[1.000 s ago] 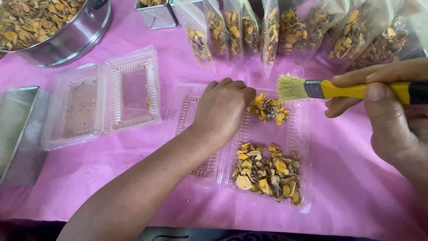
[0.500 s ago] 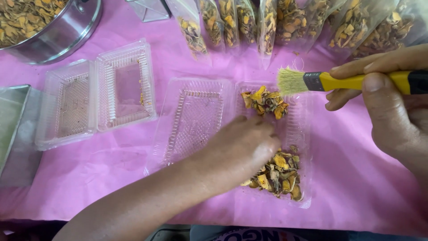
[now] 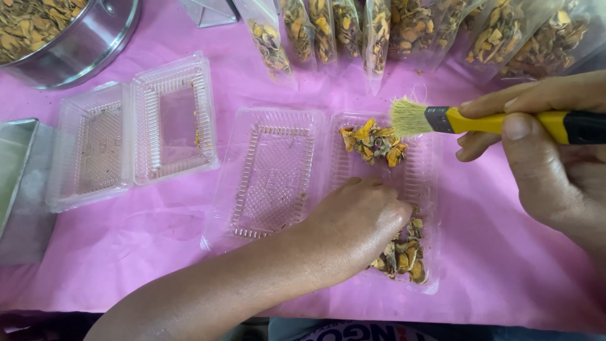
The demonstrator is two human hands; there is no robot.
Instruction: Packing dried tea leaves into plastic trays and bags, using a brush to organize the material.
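An open clear plastic clamshell box lies on the pink cloth. Its right half holds two heaps of dried yellow-orange slices, one at the far end and one at the near end. My left hand rests over the near heap with its fingers curled down into the slices; whether it grips any is hidden. My right hand holds a yellow-handled brush level, its pale bristles just above the far heap.
A second open, nearly empty clamshell box lies to the left. A steel bowl of dried slices stands at the far left. Clear bags of slices line the back. A metal tray sits at the left edge.
My left hand moved from the far heap down to the near heap of slices. The brush stays near the far heap.
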